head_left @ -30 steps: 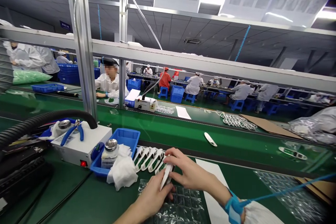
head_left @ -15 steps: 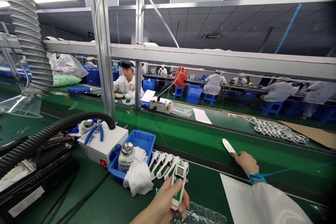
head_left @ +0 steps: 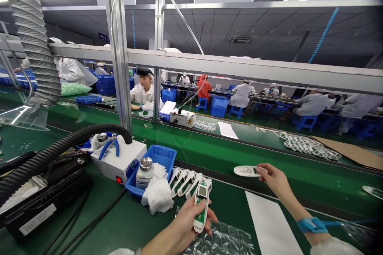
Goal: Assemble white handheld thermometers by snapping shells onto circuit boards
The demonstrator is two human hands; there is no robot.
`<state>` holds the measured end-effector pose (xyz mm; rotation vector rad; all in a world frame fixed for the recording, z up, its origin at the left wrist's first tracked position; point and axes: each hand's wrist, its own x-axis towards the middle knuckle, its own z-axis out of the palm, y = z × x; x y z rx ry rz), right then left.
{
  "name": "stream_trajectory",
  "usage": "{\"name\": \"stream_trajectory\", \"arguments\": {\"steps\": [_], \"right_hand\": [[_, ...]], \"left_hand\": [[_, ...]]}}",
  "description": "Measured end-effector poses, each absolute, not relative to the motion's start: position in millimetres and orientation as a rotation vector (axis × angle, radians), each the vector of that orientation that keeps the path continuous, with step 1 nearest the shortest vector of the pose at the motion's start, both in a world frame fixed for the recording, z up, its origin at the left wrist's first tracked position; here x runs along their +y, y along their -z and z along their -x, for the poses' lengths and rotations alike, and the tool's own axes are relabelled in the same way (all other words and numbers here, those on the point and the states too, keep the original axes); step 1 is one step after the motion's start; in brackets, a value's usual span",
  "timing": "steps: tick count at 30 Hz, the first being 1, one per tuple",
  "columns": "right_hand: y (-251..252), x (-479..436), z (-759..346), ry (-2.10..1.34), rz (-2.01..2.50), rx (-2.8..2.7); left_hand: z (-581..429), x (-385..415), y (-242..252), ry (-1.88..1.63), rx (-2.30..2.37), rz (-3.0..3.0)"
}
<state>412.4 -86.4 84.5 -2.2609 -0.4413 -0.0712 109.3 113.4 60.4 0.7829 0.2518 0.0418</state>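
My left hand (head_left: 191, 221) is closed around a white plastic casing with a green circuit board and a small grey display (head_left: 201, 206), its open face towards me. Out over the green conveyor belt, my right hand (head_left: 273, 179) pinches one end of a long oval white plastic shell (head_left: 247, 171); its inner side shows moulded shapes. Several similar white casings with green boards (head_left: 185, 182) stand in a row beyond my left hand. Clear bubble wrap (head_left: 224, 241) lies under and beside that hand.
A blue tray (head_left: 172, 155) holds a metal-capped bottle (head_left: 145, 171) and white cloth (head_left: 158, 195). Left of it are a white box (head_left: 119, 159) with blue-handled pliers (head_left: 109, 147) and a black hose (head_left: 60, 151). White paper (head_left: 269, 223) lies right; another shell (head_left: 372, 191) is on the belt.
My right hand has drawn the white shell leftward, and the shell has turned from slanting to nearly level. Another shell now shows on the belt at far right. My left hand keeps its casing.
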Motion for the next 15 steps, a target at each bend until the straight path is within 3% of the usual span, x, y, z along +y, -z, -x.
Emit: {"name": "stream_trajectory", "arguments": {"steps": [8,15], "right_hand": [[-113.4,-112.8,-293.4,-0.117,1.955,-0.571],[-99.6,-136.0,-225.0,-0.223,1.932,-0.546]], "left_hand": [[-94.6,109.5,-76.7,0.024,0.235,-0.792],[-39.8,92.6,-94.7,0.059,0.236,-0.812]]}}
